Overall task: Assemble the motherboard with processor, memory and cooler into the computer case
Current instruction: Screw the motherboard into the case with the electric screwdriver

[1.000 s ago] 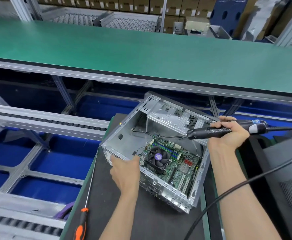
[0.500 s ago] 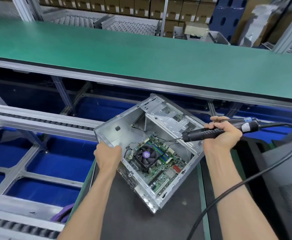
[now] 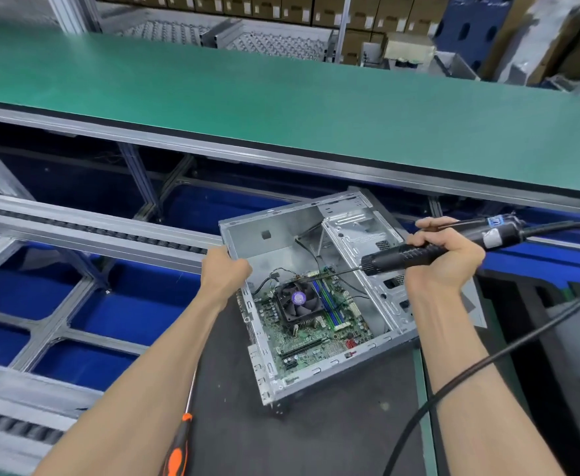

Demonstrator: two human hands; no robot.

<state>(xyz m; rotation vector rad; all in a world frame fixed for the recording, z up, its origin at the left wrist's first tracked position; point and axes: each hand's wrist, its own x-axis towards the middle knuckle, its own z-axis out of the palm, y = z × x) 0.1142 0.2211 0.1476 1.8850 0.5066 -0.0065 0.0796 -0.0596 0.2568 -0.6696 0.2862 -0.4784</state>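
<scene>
An open silver computer case (image 3: 281,235) lies on its side on the dark mat. Inside it sits the green motherboard (image 3: 311,341) with a black fan cooler (image 3: 297,300) and blue memory sticks (image 3: 330,304). My left hand (image 3: 225,273) grips the case's left wall near its far corner. My right hand (image 3: 445,259) holds a black electric screwdriver (image 3: 419,250) nearly level over the case's right side. Its thin bit points left, over the board's far edge.
A hand screwdriver with an orange-and-black handle (image 3: 178,448) lies on the mat's left edge. The power tool's black cable (image 3: 488,359) loops down on the right. A green conveyor belt (image 3: 281,97) runs behind the case. Roller rails (image 3: 86,228) and blue bins lie to the left.
The case has been turned clockwise on the mat and now lies squarer to me. My left hand shifted from its near left side to the far left corner. The electric screwdriver stayed over the right side.
</scene>
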